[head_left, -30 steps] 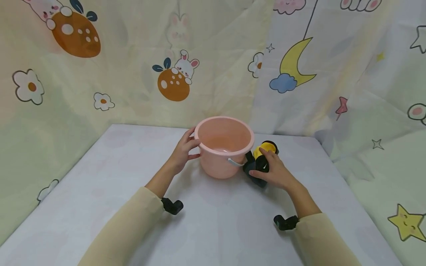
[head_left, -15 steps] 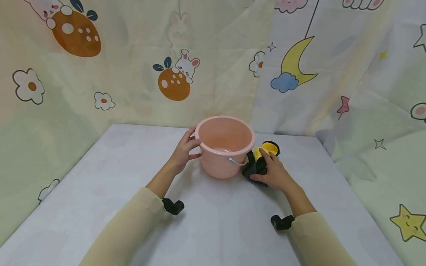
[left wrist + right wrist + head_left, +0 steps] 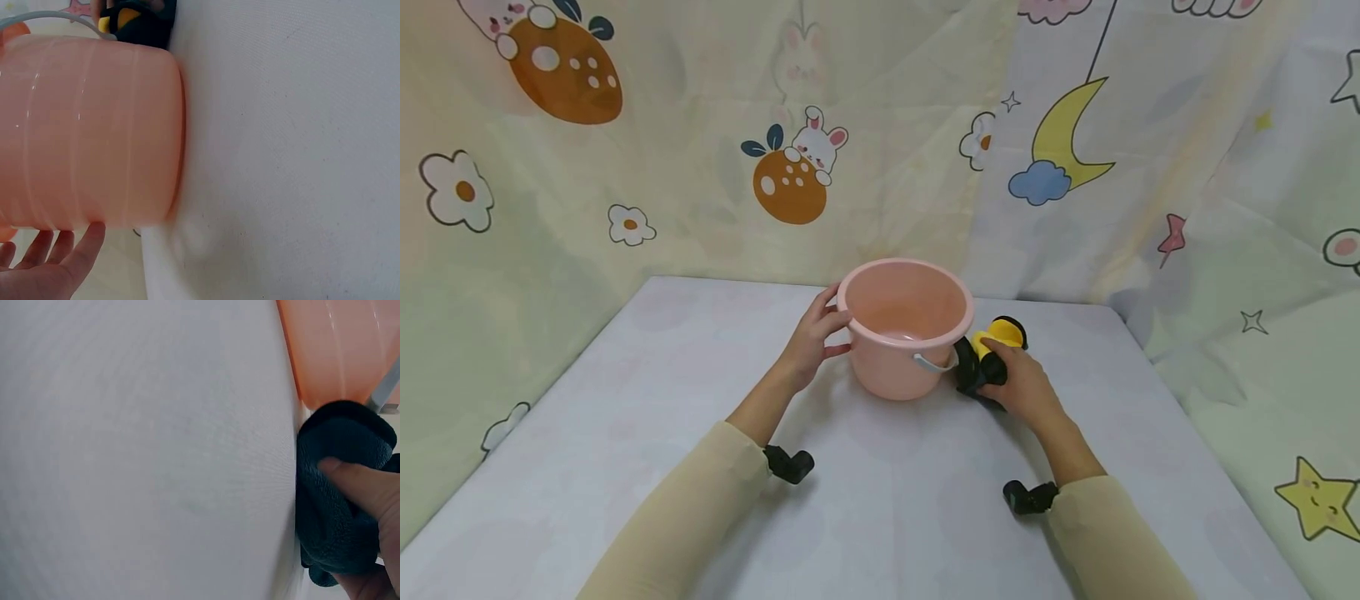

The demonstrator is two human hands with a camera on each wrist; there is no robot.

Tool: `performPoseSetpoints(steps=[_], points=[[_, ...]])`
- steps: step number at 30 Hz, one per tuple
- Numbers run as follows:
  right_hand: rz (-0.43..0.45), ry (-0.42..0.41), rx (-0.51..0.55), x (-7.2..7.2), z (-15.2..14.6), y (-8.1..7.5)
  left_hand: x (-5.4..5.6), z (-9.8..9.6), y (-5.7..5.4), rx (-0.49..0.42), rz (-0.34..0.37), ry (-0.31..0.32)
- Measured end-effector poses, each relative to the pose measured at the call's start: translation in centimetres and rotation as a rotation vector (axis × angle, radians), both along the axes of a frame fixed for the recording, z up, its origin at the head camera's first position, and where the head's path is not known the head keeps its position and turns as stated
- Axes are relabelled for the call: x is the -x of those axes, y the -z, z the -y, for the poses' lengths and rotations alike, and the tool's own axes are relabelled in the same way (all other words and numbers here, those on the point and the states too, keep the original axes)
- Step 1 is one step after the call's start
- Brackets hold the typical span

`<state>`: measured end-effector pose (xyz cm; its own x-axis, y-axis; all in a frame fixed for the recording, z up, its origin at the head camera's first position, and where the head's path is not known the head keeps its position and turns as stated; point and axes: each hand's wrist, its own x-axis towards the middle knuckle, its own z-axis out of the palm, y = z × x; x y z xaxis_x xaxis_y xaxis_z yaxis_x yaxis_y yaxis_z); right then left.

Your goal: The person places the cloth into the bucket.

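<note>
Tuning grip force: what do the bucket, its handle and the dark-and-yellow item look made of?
Bucket: likely glossy plastic; bright highlights along ring lines.
Handle: perhaps matte plastic; evenly grey.
Dark-and-yellow item: seemingly matte plush fabric; fuzzy nap on dark part, yellow unclear.

A pale, pastel-toned fabric backdrop [image 3: 895, 225] rises behind a table covered in smooth white cloth [image 3: 887, 508]. Printed across it are a white cartoon rabbit [image 3: 816, 150] clutching a round brown-orange fruit [image 3: 786, 192], a yellow crescent moon [image 3: 1060, 129] beside a puffy blue cloud [image 3: 1040, 183], and, lower right, a smiling yellow five-pointed star [image 3: 1317, 498].
</note>
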<state>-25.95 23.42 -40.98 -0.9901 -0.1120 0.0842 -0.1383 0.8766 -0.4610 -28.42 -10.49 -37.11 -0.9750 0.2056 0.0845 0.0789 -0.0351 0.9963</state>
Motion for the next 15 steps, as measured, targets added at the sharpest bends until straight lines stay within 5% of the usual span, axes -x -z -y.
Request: performPoseSetpoints(steps=[15], points=[[-0.130, 0.107, 0.067, -0.7, -1.4, -0.6, 0.2, 0.0, 0.0, -0.009, 0.004, 0.000]])
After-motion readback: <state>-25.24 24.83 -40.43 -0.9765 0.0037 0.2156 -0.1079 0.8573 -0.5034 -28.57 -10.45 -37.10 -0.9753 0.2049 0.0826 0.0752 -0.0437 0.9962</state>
